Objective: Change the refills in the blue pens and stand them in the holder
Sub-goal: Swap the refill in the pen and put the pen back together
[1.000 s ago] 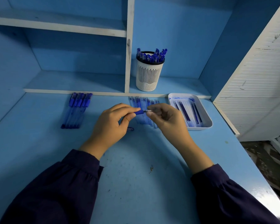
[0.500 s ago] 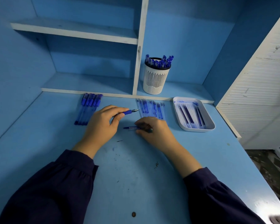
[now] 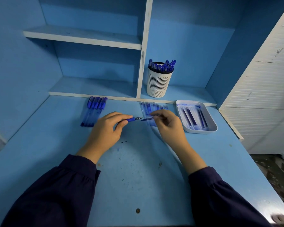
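Note:
My left hand grips a blue pen by its barrel, metal tip pointing right. My right hand pinches a small blue pen cap just right of that tip, the two almost touching. Behind my right hand lies a row of clear refills on the desk. A group of several blue pens lies at the left near the shelf edge. The white slotted holder stands on the low shelf with several blue pens upright in it.
A white tray at the right holds several used refills. The blue desk meets a shelf step at the back. A white vertical divider stands left of the holder. A white slatted panel bounds the right side.
My right hand has lifted from the desk with the small blue piece and brought it up to the tip of the pen in my left hand. The view has shifted slightly.

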`<action>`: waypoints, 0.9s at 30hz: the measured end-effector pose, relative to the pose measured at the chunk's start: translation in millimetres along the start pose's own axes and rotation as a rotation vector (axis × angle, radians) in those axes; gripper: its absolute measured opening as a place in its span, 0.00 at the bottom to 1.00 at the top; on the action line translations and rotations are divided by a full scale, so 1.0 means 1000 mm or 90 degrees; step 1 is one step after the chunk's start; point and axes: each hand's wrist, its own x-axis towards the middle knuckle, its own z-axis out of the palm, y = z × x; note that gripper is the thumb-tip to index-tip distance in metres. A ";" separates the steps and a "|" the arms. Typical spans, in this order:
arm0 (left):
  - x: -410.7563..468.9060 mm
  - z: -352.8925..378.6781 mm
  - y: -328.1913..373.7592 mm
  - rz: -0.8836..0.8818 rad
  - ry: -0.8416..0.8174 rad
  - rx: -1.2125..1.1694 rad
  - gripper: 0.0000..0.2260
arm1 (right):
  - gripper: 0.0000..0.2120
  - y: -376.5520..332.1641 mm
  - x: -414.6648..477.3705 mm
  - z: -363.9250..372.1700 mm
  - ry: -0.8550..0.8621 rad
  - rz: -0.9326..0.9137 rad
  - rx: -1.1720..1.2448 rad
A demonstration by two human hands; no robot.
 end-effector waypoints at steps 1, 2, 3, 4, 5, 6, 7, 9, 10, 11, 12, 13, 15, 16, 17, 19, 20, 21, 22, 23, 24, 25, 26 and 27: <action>0.000 0.000 0.000 -0.001 0.000 0.001 0.09 | 0.11 -0.001 0.000 0.000 0.002 -0.006 0.003; 0.000 0.000 0.000 -0.003 -0.001 0.001 0.10 | 0.10 -0.002 0.000 0.000 0.002 -0.010 0.009; 0.000 0.000 0.000 -0.003 -0.002 0.001 0.10 | 0.10 -0.002 0.000 0.000 -0.001 -0.014 0.016; 0.000 0.000 0.000 -0.001 -0.003 0.002 0.10 | 0.10 -0.003 -0.001 0.001 -0.007 -0.016 0.022; 0.000 0.001 0.001 0.002 -0.004 0.005 0.09 | 0.09 -0.004 -0.002 0.002 -0.017 -0.019 0.025; -0.001 0.001 0.002 0.007 -0.006 0.007 0.09 | 0.08 -0.005 -0.002 0.003 -0.033 -0.022 0.027; -0.001 0.002 0.003 0.011 -0.006 0.007 0.09 | 0.07 -0.005 -0.003 0.005 -0.053 -0.023 0.032; -0.001 0.002 0.004 0.014 -0.001 -0.013 0.10 | 0.06 -0.005 -0.006 0.006 -0.089 -0.010 0.049; -0.001 0.002 0.004 0.013 0.002 -0.027 0.10 | 0.06 -0.005 -0.007 0.006 -0.102 0.004 0.056; -0.001 0.002 0.004 0.013 0.002 -0.038 0.11 | 0.06 -0.004 -0.007 0.006 -0.110 0.017 0.058; -0.001 0.002 0.003 0.016 -0.002 -0.044 0.12 | 0.06 -0.003 -0.008 0.005 -0.115 0.025 0.057; -0.001 0.003 0.004 0.019 -0.006 -0.046 0.13 | 0.06 -0.002 -0.008 0.003 -0.116 0.027 0.055; -0.002 0.006 0.007 0.022 -0.004 -0.043 0.13 | 0.06 -0.002 -0.008 -0.001 -0.115 0.026 0.059; -0.002 0.008 0.010 0.022 0.002 -0.044 0.13 | 0.06 -0.002 -0.007 -0.003 -0.112 0.027 0.066; -0.002 0.010 0.011 0.021 0.007 -0.047 0.12 | 0.06 -0.002 -0.006 -0.005 -0.109 0.029 0.074; -0.002 0.012 0.013 0.020 0.011 -0.051 0.12 | 0.06 -0.002 -0.005 -0.007 -0.109 0.030 0.076; -0.002 0.012 0.012 0.020 0.008 -0.049 0.13 | 0.06 -0.002 -0.005 -0.007 -0.110 0.032 0.072; -0.002 0.012 0.012 0.018 0.006 -0.047 0.13 | 0.06 -0.002 -0.005 -0.007 -0.111 0.033 0.069; -0.002 0.011 0.011 0.014 0.005 -0.046 0.14 | 0.06 -0.001 -0.005 -0.007 -0.113 0.033 0.066; -0.002 0.011 0.010 0.010 0.002 -0.045 0.14 | 0.06 0.000 -0.005 -0.007 -0.115 0.034 0.062; -0.003 0.010 0.009 0.005 -0.003 -0.045 0.15 | 0.07 0.001 -0.005 -0.007 -0.120 0.035 0.055; -0.003 0.010 0.009 0.001 -0.012 -0.044 0.15 | 0.07 0.002 -0.005 -0.007 -0.128 0.037 0.049; -0.004 0.010 0.008 0.000 -0.022 -0.042 0.15 | 0.07 0.003 -0.005 -0.007 -0.135 0.037 0.043; -0.004 0.010 0.008 0.001 -0.030 -0.039 0.16 | 0.08 0.005 -0.005 -0.006 -0.139 0.034 0.037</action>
